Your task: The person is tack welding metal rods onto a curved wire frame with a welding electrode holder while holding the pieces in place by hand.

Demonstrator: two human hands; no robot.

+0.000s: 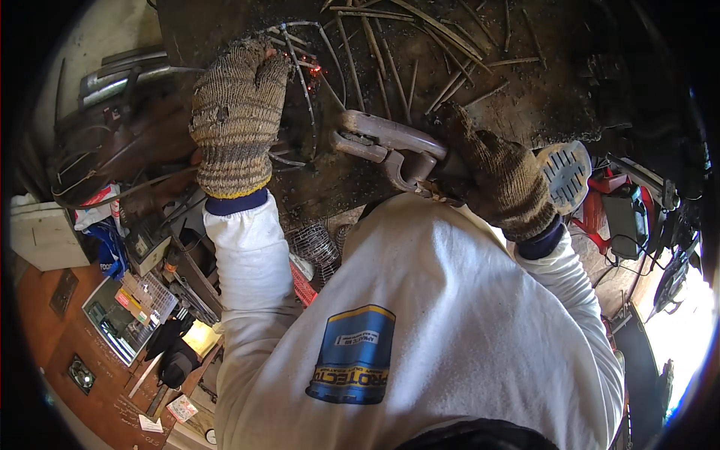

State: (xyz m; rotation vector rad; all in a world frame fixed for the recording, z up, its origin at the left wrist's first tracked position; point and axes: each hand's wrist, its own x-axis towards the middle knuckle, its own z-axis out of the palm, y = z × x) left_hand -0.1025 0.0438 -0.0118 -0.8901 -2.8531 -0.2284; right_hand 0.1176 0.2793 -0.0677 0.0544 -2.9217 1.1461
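My right hand (499,176), in a brown striped knit glove, is closed around a brown welding electrode holder (394,136). A thin electrode (332,95) sticks out of its jaws toward the upper left. The electrode's tip meets a bent metal rod frame (306,84), where small spots glow red-orange. My left hand (238,116), gloved alike, is closed at the frame's left side, its fingertips mostly hidden beyond the glove. The frame lies over the dark worktable (525,97).
Several thin rods (450,45) are scattered across the table's far part. Metal pipes (127,81) lie at the far left. A white box (49,236) and a dark cap (178,364) are at the left. Red-handled gear (600,217) stands at the right, and coiled wire mesh (315,247) lies below the table edge.
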